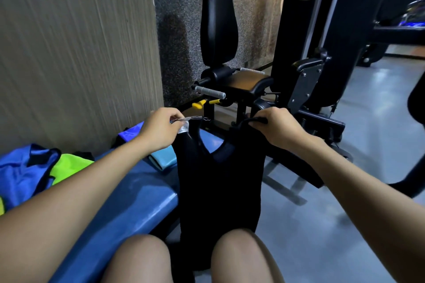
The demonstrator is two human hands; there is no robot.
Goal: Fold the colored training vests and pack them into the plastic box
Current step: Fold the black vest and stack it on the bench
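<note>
A black training vest [218, 190] hangs upright in front of me, its lower hem between my knees. My left hand [161, 131] pinches its left shoulder strap, where a white label shows. My right hand [278, 127] grips the right shoulder strap at the same height. A blue vest [23, 172] and a lime-green vest [69, 165] lie crumpled on the blue bench [138, 204] at my left. A folded light-blue vest [162, 159] lies farther along the bench, with another blue vest [131, 134] behind it. No plastic box is in view.
A black gym machine [322, 53] with a padded seat [246, 81] and back pad [218, 18] stands straight ahead. A wood-patterned wall [76, 53] runs along the left. Grey floor [322, 236] spreads to the right.
</note>
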